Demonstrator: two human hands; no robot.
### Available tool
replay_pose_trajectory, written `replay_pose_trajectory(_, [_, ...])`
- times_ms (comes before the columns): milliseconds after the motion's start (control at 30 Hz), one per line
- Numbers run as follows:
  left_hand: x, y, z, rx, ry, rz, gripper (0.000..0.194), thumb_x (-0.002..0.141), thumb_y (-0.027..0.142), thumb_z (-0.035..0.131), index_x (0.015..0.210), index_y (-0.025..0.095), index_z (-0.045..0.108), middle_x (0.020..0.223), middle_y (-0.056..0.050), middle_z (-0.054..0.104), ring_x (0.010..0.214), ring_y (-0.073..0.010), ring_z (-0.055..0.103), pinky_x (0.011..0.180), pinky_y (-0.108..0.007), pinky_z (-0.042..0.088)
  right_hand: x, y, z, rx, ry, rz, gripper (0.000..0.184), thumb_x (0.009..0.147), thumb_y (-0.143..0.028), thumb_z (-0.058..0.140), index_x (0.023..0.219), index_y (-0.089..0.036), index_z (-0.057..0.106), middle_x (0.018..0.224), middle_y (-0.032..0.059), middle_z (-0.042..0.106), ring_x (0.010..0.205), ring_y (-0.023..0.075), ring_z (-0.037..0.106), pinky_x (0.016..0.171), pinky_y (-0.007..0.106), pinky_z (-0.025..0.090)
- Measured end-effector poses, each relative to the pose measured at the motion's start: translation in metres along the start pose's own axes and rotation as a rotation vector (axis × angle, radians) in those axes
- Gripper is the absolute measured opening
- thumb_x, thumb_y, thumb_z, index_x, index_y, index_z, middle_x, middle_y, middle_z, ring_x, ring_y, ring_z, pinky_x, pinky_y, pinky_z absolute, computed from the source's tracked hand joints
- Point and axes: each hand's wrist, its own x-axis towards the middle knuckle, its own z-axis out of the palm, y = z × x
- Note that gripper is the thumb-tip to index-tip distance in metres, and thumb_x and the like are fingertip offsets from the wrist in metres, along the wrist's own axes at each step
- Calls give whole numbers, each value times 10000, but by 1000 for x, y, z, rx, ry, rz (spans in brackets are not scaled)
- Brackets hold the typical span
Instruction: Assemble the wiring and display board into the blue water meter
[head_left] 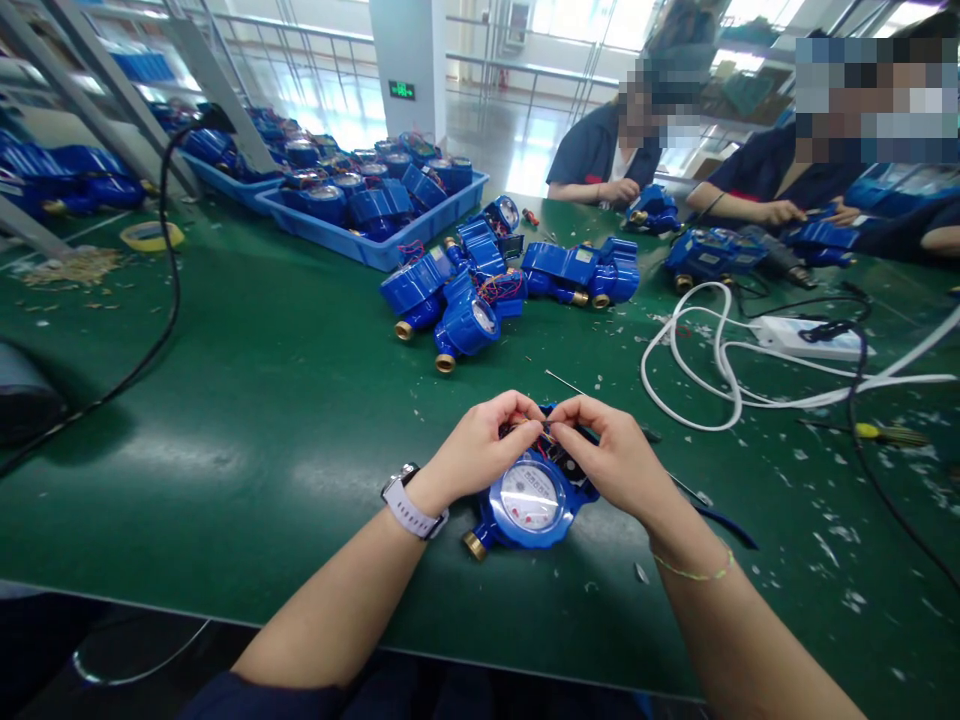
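pinching at the top of a blue water meter (529,505), both hands meet over the green table (262,400). the left hand (476,450) comes in from the lower left with a pale watch (409,505) on its wrist, fingers curled tight and thumb pressed to forefinger on the thin red wires (541,432) above the meter's dial. the right hand (607,455) mirrors it from the lower right, fingertips closed on the same small bundle, a thin cord bracelet (694,573) round its wrist. the two sets of fingertips touch or nearly touch; what exactly each one grips inside the bundle is too small to tell. the meter lies flat under and between the hands, dial up, its brass fitting (474,545) poking out below the left wrist.

just below the forearms runs the near table edge. left of the left hand the mat lies bare and wide, out to a black cable (169,290). ahead of the hands sits a heap of blue meters (465,290), and beyond it a blue tray (375,215) full of more. right of the right hand, white cable loops (697,380) and a power strip (806,338) crowd the surface, with a yellow-handled screwdriver (881,433) further right. co-workers' hands (780,212) work across the table, well apart.
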Motion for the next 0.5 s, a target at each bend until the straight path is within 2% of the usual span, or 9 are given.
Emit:
replay_pose_trajectory(100, [0, -3, 0, -23, 22, -23, 167, 873, 283, 561, 968, 159, 617, 782, -3, 634, 711, -130, 589, 684, -251, 446, -7, 4, -1, 0, 92, -8, 126, 829, -255, 511, 875, -197, 612, 819, 37, 676, 770, 207, 630, 713, 344, 475])
replay_pose_trajectory(267, [2, -9, 5, -105, 104, -35, 184, 881, 268, 546, 1041, 181, 516, 665, 59, 518, 616, -104, 506, 617, -233, 400, -22, 2, 5, -172, 121, -226, 45, 834, -240, 595, 854, -208, 619, 1041, 94, 637, 1009, 261, 584, 888, 429, 447])
replay_pose_trajectory(400, [2, -9, 5, -134, 100, -3, 119, 889, 234, 521, 992, 195, 475, 665, 67, 500, 620, -100, 501, 627, -231, 403, -24, 4, 15, -283, 171, -237, 63, 855, -247, 619, 862, -199, 660, 1000, 113, 637, 962, 279, 579, 852, 464, 460])
replay_pose_trajectory(500, [0, -7, 3, -63, 75, 45, 45, 905, 204, 481, 935, 192, 512, 709, 47, 537, 667, -108, 532, 668, -240, 425, -22, 8, 16, -218, 205, -218, 118, 882, -215, 561, 808, -210, 652, 941, 93, 658, 909, 257, 598, 825, 439, 479])
